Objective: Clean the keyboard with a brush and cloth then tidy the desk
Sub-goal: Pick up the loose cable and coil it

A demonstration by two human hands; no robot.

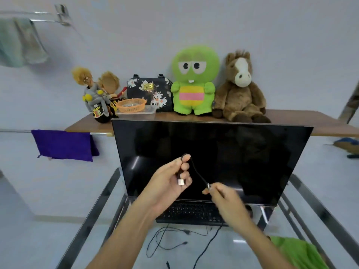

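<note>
Keyboard (191,212): black, part of the open laptop standing at the middle of the glass bench (240,255), partly hidden behind both forearms.
Laptop screen (211,160): dark, tilted back, facing the person.
Left hand (171,181): raised in front of the screen, fingers curled shut around a short black cable (198,172), whose silver plug (181,182) shows against the palm.
Right hand (223,199): pinching the cable's other end between thumb and fingertips, just beside the left hand, above the keyboard's right half.
Short black cable: arches from the left thumb down to the right fingertips.
Loose wires (167,241): thin, black, looped on the glass near the front edge, below the keyboard.
Green cloth (297,251): lying at the front right corner of the bench.
Purple cloth (64,144): hanging over a rail off the left side.
Wooden shelf (301,119): behind the laptop, carrying 2 plush toys, a floral bag and an orange basket (131,105).
</note>
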